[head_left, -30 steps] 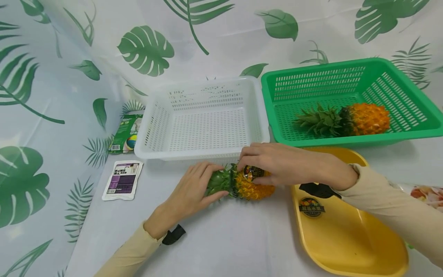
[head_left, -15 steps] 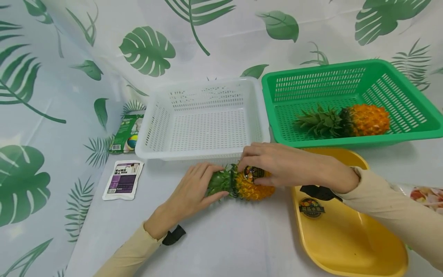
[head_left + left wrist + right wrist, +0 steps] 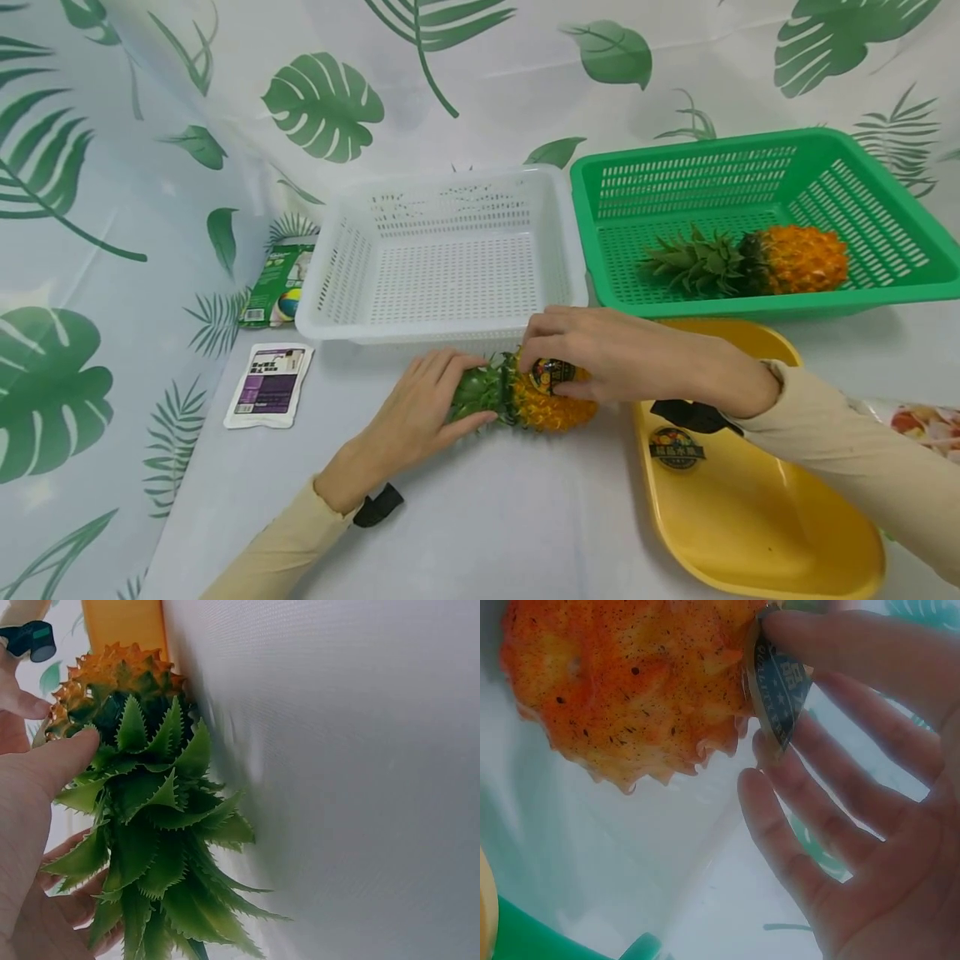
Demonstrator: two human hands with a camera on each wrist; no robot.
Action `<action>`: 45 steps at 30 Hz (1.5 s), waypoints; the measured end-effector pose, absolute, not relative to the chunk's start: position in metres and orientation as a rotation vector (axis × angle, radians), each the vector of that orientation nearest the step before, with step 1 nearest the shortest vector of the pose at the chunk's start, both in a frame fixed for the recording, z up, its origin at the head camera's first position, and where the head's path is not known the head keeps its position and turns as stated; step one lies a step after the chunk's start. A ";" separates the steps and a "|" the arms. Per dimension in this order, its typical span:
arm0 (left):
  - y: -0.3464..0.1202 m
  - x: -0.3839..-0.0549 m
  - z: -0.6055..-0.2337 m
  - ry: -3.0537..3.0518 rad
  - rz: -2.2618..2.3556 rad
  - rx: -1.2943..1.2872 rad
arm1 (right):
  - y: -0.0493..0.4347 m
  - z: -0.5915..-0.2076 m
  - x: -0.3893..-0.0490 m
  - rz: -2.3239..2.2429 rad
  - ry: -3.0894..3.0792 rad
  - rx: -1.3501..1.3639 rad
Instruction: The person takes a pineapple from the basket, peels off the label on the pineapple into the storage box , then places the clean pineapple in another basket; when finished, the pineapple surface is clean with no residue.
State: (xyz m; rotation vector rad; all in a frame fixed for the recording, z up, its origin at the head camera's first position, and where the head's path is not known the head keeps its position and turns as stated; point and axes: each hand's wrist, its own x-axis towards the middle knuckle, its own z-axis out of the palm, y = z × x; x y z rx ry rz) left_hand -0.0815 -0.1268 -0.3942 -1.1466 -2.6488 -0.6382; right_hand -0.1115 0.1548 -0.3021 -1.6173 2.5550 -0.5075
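The right hand (image 3: 622,358) covers much of the round sticker (image 3: 550,374); its print, like the white packet's (image 3: 271,384), is too small to read.

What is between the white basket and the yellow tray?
In the head view, the small pineapple lies there on the table, held by the left hand and right hand.

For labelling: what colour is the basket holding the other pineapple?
Green basket, clearest in the head view.

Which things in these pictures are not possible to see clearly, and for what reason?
- Round label on the pineapple: head view, print too small; right hand partly covers it.
- Same label, right wrist view: edge-on, blurred.
- White packet: text too small.
- Green packet: partly behind the white basket.
- Left hand: left wrist view, cut off by the edge.
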 end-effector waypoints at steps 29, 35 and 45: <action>-0.126 -0.083 -0.393 -2.635 -0.586 -1.170 | 0.161 -0.304 -0.117 -0.529 2.595 -1.832; -0.127 -0.082 -0.392 -2.628 -0.576 -1.165 | 0.171 -0.294 -0.109 -0.581 2.584 -1.915; -0.125 -0.080 -0.393 -2.608 -0.579 -1.161 | 0.202 -0.288 -0.096 -0.720 2.542 -1.799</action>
